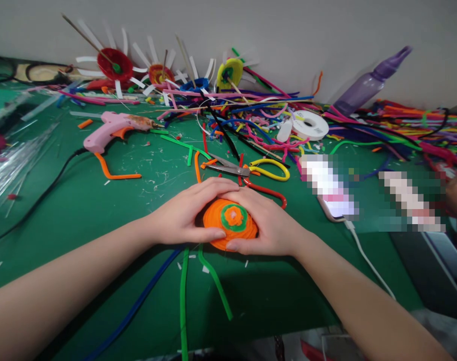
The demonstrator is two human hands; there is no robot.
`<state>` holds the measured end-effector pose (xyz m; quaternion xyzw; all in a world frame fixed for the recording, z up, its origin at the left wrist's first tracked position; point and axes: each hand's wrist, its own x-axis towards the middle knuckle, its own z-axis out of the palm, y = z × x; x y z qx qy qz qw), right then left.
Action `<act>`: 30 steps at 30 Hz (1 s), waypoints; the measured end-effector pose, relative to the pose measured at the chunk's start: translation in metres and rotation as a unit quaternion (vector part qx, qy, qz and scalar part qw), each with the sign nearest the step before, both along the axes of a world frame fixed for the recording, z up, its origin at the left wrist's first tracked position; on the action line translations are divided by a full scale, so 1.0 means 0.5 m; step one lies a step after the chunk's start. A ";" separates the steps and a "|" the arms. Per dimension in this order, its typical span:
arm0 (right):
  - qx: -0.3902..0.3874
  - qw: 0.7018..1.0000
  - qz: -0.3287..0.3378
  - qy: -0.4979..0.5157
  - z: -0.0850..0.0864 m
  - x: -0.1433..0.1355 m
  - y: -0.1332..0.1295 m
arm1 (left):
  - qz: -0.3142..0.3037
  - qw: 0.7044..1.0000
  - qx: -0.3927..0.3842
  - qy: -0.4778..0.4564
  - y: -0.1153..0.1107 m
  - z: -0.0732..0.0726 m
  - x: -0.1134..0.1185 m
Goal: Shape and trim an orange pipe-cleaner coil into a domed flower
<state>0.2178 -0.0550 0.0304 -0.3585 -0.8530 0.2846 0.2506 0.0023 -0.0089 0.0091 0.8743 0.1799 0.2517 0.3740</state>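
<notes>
Both my hands cup a round coiled pipe-cleaner disc (231, 222), orange with a green ring and an orange centre, resting on the green table (100, 215). My left hand (183, 213) wraps its left side, thumb along the front rim. My right hand (268, 223) wraps the right side, and the fingertips of both meet behind the disc. Green pipe cleaners (183, 301) and a blue one (138, 306) lie just in front of my hands.
Scissors with yellow and red handles (251, 173) lie behind my hands. A pink glue gun (113, 129) with its cord sits at left, a white ribbon spool (309, 124) and purple bottle (367, 85) at right. Finished pinwheel flowers (115, 65) and heaps of pipe cleaners (409, 128) line the wall. A phone (331, 198) charges at right.
</notes>
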 end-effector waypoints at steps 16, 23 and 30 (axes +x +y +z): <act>0.007 1.000 0.007 0.006 0.000 0.000 0.001 | 0.002 1.000 0.016 -0.008 0.000 0.000 0.002; 0.001 1.000 0.008 0.002 0.002 0.000 0.001 | 0.004 1.000 0.012 -0.005 -0.001 0.001 0.001; 0.006 1.000 0.008 0.005 0.001 0.000 0.002 | 0.006 1.000 0.012 -0.005 0.000 0.000 0.001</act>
